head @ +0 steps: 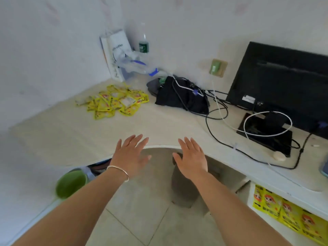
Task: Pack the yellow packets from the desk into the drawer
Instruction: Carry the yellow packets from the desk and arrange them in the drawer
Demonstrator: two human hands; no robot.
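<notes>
Pale corner desk [159, 125] against white walls, monitor [284, 82] and cable tangle [218, 110] at your right. Yellow packets [113, 102] heaped far back left, near paper bag [117, 50], well apart from both hands. Your left hand [130, 153] and right hand [191, 157] hover flat over desk's front edge, fingers straight and spread, holding nothing — likely poised to reach. Drawer [250, 196] stands open low at your right, some packets already inside — open probably so each load drops straight in.

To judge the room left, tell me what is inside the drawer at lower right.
Yellow packets with cartoon faces lie overlapping inside the drawer. Its back is covered by the desk, and the frame cuts off the rest.
</notes>
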